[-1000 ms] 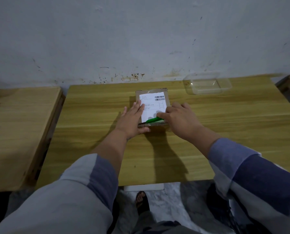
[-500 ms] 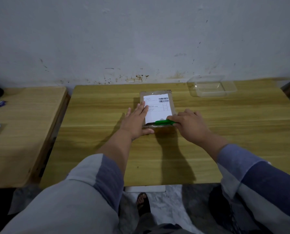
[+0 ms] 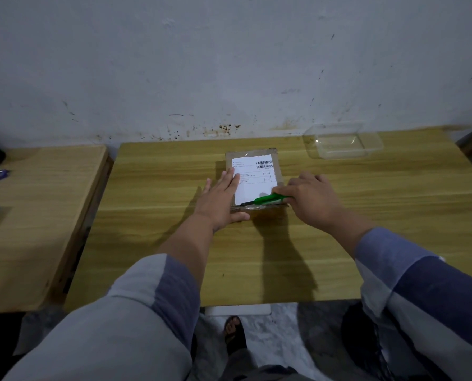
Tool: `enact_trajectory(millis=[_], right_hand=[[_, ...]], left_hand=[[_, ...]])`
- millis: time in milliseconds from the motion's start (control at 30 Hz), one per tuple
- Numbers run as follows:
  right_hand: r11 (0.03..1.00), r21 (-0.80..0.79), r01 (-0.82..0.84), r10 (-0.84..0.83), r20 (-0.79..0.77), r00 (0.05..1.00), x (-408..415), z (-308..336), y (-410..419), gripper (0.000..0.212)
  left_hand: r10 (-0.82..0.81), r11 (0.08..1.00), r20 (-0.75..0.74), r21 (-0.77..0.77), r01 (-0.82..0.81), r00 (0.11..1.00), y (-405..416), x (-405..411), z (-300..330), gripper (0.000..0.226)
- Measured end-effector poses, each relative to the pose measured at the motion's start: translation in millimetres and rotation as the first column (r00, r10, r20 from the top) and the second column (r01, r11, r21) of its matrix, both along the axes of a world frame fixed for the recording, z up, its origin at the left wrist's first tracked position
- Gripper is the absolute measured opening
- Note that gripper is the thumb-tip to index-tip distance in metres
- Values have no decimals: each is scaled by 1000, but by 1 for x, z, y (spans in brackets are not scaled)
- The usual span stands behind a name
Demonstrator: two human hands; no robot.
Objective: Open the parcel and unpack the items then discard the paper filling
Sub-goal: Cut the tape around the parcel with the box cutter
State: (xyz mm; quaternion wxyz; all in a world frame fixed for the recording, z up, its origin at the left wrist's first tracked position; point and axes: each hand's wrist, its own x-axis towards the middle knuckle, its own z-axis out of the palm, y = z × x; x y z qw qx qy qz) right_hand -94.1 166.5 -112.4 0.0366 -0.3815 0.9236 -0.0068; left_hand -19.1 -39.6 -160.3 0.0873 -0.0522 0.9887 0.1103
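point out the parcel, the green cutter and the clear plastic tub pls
parcel [image 3: 274,163]: head view, bare cardboard right of the label.
green cutter [image 3: 269,199]: head view, mid handle.
clear plastic tub [image 3: 376,143]: head view, right rim.

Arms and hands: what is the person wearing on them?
Both hands are bare: left hand, right hand, with no gloves, and no rings or watch visible. Forearms are uncovered. Both sleeves are pushed up, light grey with wide blue bands.
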Motion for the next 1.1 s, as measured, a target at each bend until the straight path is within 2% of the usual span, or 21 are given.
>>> enact_trajectory(millis=[233,433,900,1100], right_hand=[[995,46,-86,89,-66,994,-2,3,-6,40],[997,41,-65,69,-96,993,-6,0,13,48],[998,16,-68,70,-153,986,-17,-5,45,46],[998,-34,-51,41,-253,966,-19,-11,67,45]], left_hand=[[-11,999,15,-42,11,1000,0,-1,0,103],[-6,998,32,-56,7,999,1,-2,1,102],[5,996,63,-92,0,998,6,-2,8,101],[10,996,73,-84,-3,997,8,-2,9,101]])
